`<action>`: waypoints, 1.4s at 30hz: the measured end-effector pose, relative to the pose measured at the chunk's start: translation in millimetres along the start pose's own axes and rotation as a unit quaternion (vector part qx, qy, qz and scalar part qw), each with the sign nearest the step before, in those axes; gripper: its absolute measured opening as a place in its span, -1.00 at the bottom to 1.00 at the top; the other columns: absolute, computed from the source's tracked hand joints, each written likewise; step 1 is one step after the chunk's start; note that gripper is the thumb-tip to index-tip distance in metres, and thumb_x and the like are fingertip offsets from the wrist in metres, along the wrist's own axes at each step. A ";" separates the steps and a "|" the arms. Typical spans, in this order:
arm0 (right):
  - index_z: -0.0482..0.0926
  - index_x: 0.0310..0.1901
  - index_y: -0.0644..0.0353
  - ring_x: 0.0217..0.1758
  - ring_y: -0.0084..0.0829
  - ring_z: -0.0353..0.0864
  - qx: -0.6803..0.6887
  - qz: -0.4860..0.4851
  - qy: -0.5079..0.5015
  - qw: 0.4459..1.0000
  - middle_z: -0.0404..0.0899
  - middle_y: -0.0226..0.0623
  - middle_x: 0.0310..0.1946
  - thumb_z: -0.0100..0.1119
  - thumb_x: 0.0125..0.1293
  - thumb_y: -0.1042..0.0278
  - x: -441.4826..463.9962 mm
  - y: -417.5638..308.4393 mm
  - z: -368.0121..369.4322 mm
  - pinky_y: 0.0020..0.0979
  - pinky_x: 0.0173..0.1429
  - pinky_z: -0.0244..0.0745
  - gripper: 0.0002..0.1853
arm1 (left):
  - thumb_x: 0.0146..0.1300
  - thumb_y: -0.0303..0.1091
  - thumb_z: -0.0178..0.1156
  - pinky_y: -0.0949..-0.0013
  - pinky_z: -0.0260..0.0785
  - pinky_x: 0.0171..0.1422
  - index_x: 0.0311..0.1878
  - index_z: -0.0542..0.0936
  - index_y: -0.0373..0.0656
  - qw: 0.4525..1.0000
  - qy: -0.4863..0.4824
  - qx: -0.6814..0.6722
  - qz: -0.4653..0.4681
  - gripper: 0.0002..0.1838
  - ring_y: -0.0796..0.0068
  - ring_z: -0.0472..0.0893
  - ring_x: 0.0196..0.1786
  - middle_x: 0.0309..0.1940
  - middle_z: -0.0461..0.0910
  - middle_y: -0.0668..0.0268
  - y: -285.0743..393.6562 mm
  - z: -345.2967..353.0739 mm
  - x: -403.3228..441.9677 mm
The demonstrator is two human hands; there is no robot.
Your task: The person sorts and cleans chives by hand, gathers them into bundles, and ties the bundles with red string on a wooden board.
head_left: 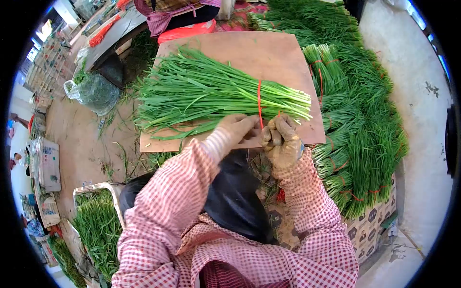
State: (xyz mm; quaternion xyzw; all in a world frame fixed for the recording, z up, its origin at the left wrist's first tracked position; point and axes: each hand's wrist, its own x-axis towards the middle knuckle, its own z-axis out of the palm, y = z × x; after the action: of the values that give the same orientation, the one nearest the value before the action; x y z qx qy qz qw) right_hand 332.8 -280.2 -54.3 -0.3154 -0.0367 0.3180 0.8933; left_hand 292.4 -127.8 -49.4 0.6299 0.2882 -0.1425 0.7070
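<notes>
A bundle of long green chives (206,93) lies across a brown board (264,45), its pale cut ends to the right. A red tie (260,98) circles it near those ends. My left hand (238,128), with a pale wrap at the wrist, is closed at the board's near edge, its fingertips at the tie's lower part. Just right of it, my right hand (282,139), in a soiled glove, is curled shut, with a bit of red tie showing at its fingers. The grip of the left fingertips on the tie is partly hidden.
Tied chive bundles (355,110) are piled along the right, beside a pale wall (422,96). A white crate (98,187) of greens stands at lower left. A plastic bag (98,93) and a dark table (117,31) with red ties (104,31) are farther left.
</notes>
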 end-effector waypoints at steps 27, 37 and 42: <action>0.44 -0.37 0.12 -0.43 -0.46 0.43 -0.163 -0.029 0.053 0.985 0.36 -0.42 -0.52 0.16 0.26 0.35 81.7 -51.1 -9.5 -0.42 -0.29 0.44 -0.89 | 0.19 -0.13 0.18 0.40 0.39 -0.14 -0.09 0.58 -0.35 0.983 0.088 0.140 0.075 -0.58 0.46 0.54 -0.33 -0.35 0.62 0.23 31.0 32.8 17.0; 0.28 0.24 0.24 0.15 -0.11 0.48 -0.833 0.096 -0.184 0.512 0.51 0.02 0.04 0.44 -0.23 -0.28 93.8 -60.5 -8.2 -0.22 0.21 0.36 0.05 | 0.11 -0.60 0.14 0.31 0.47 0.04 0.11 0.42 -0.34 0.953 -0.112 -0.169 0.225 -0.56 0.38 0.56 -0.08 -0.08 0.53 0.25 -41.2 18.3 12.8; 0.57 -0.08 0.21 -0.18 -0.21 0.64 -0.824 0.186 -0.160 0.511 0.64 -0.12 -0.26 0.49 -0.41 -0.34 96.0 -60.9 9.3 -0.30 -0.09 0.52 -0.11 | 0.07 -0.44 0.30 0.33 0.42 0.05 0.08 0.40 -0.34 0.970 0.047 -0.178 0.157 -0.50 0.39 0.52 -0.08 -0.12 0.53 0.20 -61.7 54.1 -26.2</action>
State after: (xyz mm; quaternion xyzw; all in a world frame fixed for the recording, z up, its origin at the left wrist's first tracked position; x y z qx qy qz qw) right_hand 439.9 -254.9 -24.0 -0.8530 -0.3650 0.3493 0.1311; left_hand 249.1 -194.9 -81.7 0.5374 0.2392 0.0531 0.8070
